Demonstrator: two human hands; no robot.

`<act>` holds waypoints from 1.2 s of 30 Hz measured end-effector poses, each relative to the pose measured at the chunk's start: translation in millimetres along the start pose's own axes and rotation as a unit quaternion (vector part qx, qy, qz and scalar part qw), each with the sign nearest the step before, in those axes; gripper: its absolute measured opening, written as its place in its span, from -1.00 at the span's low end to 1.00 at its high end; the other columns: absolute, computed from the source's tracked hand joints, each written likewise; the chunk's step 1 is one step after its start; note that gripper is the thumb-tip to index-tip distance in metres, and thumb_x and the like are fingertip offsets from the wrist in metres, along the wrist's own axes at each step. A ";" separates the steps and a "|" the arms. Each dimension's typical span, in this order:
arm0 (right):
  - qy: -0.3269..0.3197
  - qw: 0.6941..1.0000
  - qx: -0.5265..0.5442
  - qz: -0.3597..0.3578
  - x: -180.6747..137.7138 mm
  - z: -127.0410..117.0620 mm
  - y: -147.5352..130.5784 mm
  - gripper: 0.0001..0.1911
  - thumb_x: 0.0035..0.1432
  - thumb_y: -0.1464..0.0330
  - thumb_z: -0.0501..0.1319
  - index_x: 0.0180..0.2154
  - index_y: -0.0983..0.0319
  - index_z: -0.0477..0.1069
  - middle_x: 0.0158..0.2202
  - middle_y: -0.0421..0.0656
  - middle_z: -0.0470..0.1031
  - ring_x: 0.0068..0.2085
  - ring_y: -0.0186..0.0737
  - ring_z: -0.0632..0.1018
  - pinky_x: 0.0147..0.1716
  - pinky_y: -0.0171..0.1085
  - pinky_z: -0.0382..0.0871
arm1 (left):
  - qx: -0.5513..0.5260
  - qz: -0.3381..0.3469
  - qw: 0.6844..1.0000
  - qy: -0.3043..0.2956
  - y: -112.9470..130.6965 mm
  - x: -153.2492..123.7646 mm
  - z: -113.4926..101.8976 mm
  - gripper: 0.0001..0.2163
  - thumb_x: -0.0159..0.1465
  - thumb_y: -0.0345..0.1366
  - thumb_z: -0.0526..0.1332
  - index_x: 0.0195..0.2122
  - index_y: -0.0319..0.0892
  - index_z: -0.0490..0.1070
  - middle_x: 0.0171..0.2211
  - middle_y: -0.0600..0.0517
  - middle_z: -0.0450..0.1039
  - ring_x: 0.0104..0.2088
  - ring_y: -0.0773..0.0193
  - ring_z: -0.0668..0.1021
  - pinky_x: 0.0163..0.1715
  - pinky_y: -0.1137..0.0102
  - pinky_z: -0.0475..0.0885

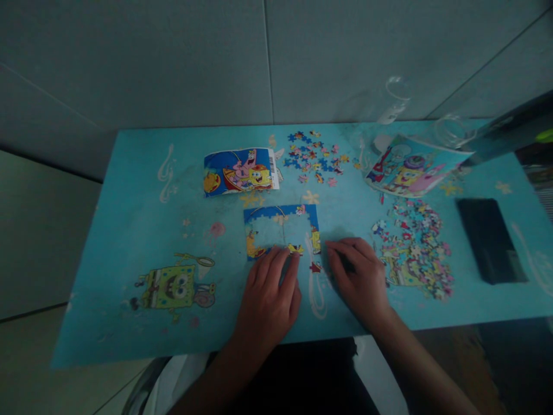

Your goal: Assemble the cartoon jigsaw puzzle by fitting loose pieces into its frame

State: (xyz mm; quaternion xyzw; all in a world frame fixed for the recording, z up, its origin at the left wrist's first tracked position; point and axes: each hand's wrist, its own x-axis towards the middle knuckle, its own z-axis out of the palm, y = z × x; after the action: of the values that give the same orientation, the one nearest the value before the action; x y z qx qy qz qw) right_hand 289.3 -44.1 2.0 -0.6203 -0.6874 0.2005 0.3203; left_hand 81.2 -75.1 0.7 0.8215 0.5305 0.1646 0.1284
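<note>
A half-built jigsaw frame (280,227) with a blue border lies in the middle of the turquoise table (129,230). My left hand (270,294) lies flat below it, fingers stretched out, fingertips at the frame's lower edge beside a yellow piece (296,249). My right hand (358,274) rests palm down to the right of the frame, fingers spread toward a small red piece (315,267). Neither hand grips anything that I can see.
A picture card (239,171) lies behind the frame. Loose pieces are scattered at the back (313,157) and heaped at the right (415,248). A puzzle bag (408,167) and a dark phone (490,239) lie at the right. A clear glass (395,98) stands at the back.
</note>
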 end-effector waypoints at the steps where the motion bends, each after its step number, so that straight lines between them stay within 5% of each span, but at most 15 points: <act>1: 0.001 1.000 -0.001 0.001 0.0 0.1 -0.1 -0.80 0.36 0.38 0.19 -0.07 0.16 0.57 -0.17 -0.07 0.52 -0.14 -0.10 0.54 -0.09 -0.03 0.46 | -0.001 -0.001 1.000 0.000 0.0 0.1 0.0 -0.52 0.38 -0.40 0.12 0.33 -0.21 0.25 0.27 -0.20 0.29 0.33 -0.09 0.28 0.31 -0.08 0.26; 36: 0.004 1.000 0.009 -0.015 0.5 3.1 3.2 -0.81 0.36 0.37 0.19 -0.10 0.17 0.58 -0.19 -0.07 0.53 -0.14 -0.10 0.54 -0.07 -0.05 0.46 | 0.001 -0.003 1.000 0.006 0.2 0.7 1.5 -0.52 0.37 -0.40 0.14 0.32 -0.20 0.27 0.27 -0.19 0.28 0.32 -0.08 0.29 0.34 -0.05 0.23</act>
State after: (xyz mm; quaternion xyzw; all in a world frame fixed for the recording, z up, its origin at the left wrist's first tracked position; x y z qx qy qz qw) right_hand 289.5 -42.7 -2.3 -0.6080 -0.6935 0.1988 0.3316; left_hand 82.3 -74.5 -0.5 0.8189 0.5341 0.1688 0.1249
